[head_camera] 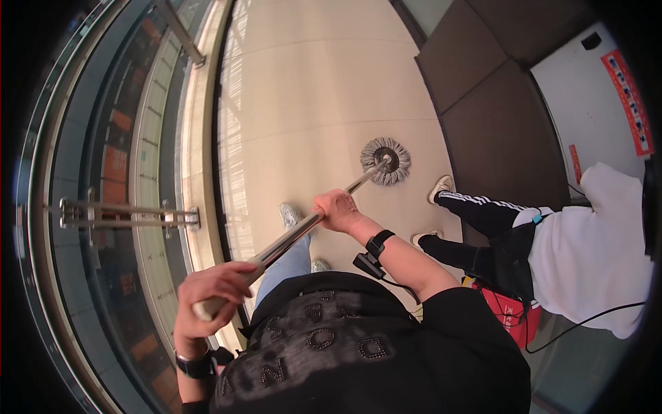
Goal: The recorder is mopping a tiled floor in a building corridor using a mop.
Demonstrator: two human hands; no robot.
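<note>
A round spin mop head [385,161] with grey strands lies flat on the beige tiled floor [331,83], ahead and a little right. Its metal handle [289,237] slants down leftward to my body. My left hand [213,295] grips the pale end of the handle, close to my left side. Farther up the metal shaft, my right hand [337,211] is closed around it, back of the hand upward. Both wrists wear black bands, and a small black device with a cable hangs at the right one.
A glass wall with metal railing brackets [194,218] and a pale ledge runs along the left. Dark wall panels [496,139] line the right. A person in a white top [584,259] stands close at my right, beside a red bag [509,315] and black cables.
</note>
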